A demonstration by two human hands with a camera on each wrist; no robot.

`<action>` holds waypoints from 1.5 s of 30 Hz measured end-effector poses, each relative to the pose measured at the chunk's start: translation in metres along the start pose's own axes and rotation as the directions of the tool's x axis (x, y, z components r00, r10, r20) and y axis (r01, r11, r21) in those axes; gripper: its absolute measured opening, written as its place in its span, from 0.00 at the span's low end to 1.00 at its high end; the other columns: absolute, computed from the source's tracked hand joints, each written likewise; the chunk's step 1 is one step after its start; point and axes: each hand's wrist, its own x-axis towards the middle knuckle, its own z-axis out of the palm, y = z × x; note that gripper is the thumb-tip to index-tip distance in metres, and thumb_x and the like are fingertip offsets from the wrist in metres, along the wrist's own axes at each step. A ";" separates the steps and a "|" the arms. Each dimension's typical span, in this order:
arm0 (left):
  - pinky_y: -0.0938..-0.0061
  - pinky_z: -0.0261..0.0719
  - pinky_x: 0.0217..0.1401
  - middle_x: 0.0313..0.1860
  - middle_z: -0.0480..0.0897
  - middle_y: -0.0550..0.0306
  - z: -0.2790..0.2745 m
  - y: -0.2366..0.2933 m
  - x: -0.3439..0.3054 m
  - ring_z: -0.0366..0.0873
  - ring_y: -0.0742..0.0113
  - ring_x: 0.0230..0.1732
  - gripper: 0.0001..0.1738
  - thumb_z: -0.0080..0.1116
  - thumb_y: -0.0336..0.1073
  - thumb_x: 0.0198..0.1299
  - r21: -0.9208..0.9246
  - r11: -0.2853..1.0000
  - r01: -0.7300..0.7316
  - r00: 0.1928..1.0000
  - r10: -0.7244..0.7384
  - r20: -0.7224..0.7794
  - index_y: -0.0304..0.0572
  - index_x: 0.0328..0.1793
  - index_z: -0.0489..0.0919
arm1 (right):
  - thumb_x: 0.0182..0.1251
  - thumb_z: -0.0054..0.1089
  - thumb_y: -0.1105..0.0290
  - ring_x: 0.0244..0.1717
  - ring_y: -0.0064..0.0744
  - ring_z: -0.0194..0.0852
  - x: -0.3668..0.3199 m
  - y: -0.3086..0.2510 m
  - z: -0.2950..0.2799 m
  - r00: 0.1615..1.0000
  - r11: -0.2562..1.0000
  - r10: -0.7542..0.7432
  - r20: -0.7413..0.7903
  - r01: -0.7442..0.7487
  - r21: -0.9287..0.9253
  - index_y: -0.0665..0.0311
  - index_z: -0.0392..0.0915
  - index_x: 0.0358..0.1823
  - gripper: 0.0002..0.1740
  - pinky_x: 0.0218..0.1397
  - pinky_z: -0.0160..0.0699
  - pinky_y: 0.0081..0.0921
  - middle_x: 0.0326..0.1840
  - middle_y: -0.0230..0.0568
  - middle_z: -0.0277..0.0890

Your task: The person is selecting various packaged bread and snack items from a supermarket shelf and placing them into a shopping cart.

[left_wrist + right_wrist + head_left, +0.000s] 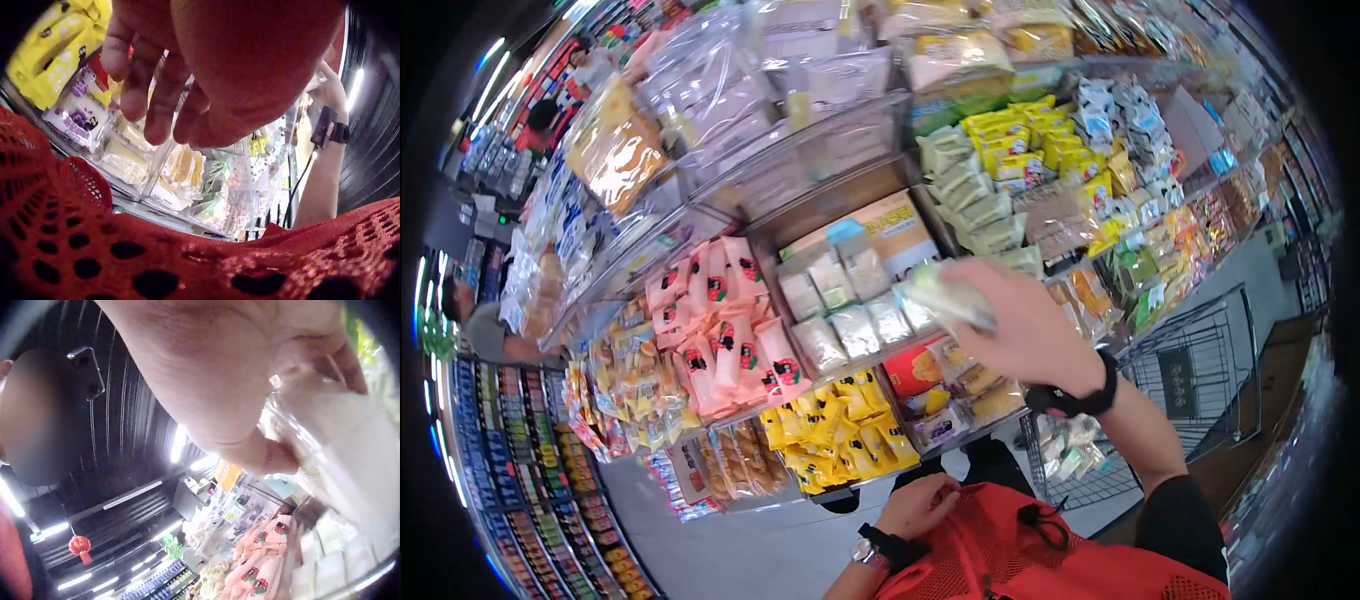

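Observation:
My right hand (1032, 332) grips a pale, clear-wrapped snack packet (945, 298), blurred in the head view, above a bin of similar white packets (857, 330). In the right wrist view the thumb and fingers pinch the whitish packet (350, 437) near one end, its wrapper shiny. Low in front of the red mesh vest (1040, 550) is my left hand (920, 507), holding nothing. Its fingers (158, 122) hang loosely bent in the left wrist view, with wrapped goods beyond them.
Pink packets (725, 320) fill the bin to the left, and yellow packets (840, 435) the one below. Clear dividers (820, 140) separate the shelves. A wire shopping cart (1215, 400) stands at the right, with packets in it. Other people appear at the far left.

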 end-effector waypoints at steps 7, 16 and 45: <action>0.69 0.81 0.42 0.38 0.84 0.58 -0.031 -0.037 -0.034 0.82 0.63 0.37 0.14 0.60 0.43 0.70 -0.102 0.995 -0.012 0.987 -0.005 -0.163 0.44 0.54 0.81 | 0.59 0.67 0.65 0.51 0.58 0.83 0.140 0.052 0.094 0.975 0.921 0.222 0.005 -0.208 -0.330 0.63 0.76 0.56 0.23 0.53 0.82 0.48 0.49 0.55 0.82; 0.70 0.79 0.37 0.35 0.84 0.61 -0.060 -0.057 -0.045 0.80 0.66 0.32 0.14 0.62 0.42 0.68 -0.178 0.984 -0.003 0.983 -0.031 -0.183 0.44 0.54 0.81 | 0.68 0.59 0.49 0.60 0.52 0.82 0.148 0.104 0.149 0.902 0.836 0.401 0.160 -0.289 -0.467 0.62 0.77 0.62 0.29 0.66 0.79 0.43 0.61 0.47 0.82; 0.63 0.81 0.35 0.34 0.85 0.52 0.071 0.014 0.103 0.85 0.53 0.33 0.10 0.60 0.42 0.70 0.340 0.929 -0.145 0.806 -0.088 0.585 0.44 0.45 0.80 | 0.65 0.62 0.63 0.55 0.61 0.81 -0.537 0.269 0.141 0.072 0.094 0.990 -0.123 -0.978 0.186 0.62 0.62 0.70 0.34 0.56 0.81 0.48 0.54 0.60 0.81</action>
